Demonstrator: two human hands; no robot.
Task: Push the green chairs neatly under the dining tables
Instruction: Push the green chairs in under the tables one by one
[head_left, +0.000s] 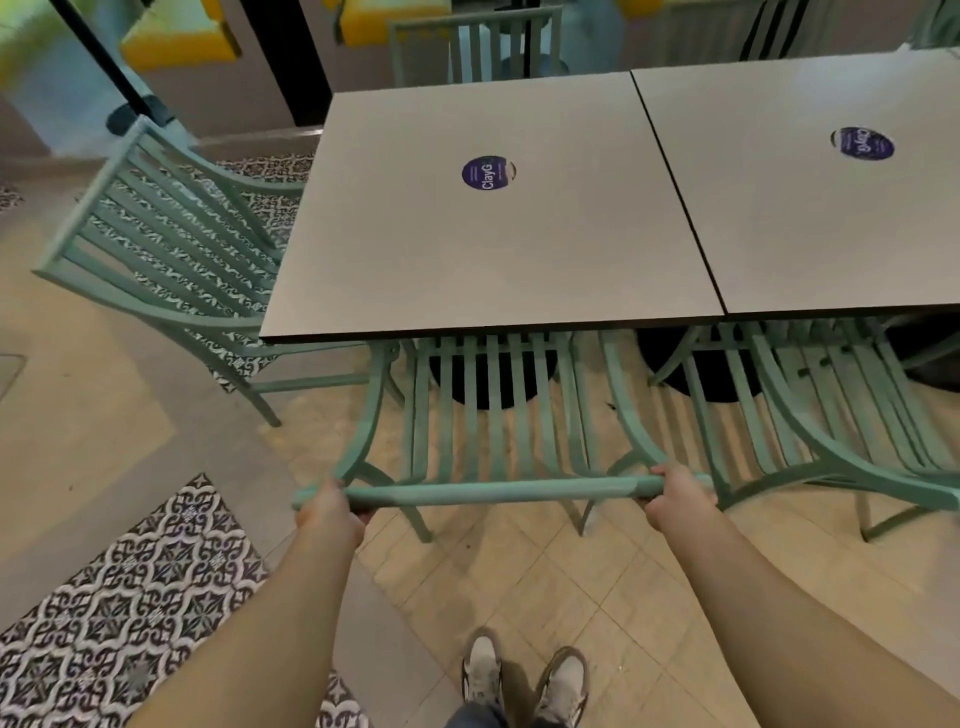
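Observation:
A green slatted chair stands in front of me, its seat partly under the near edge of the grey dining table. My left hand grips the left end of the chair's top rail. My right hand grips the right end of the same rail. A second green chair stands to the right, partly under the adjoining grey table. A third green chair sits at the table's left side, its seat under the top. A fourth green chair stands at the far side.
Round purple stickers mark both tabletops. Black table bases stand under the tables behind the chair slats. Patterned floor tiles lie at the lower left. Yellow seats are at the back. My shoes are on the tan floor below.

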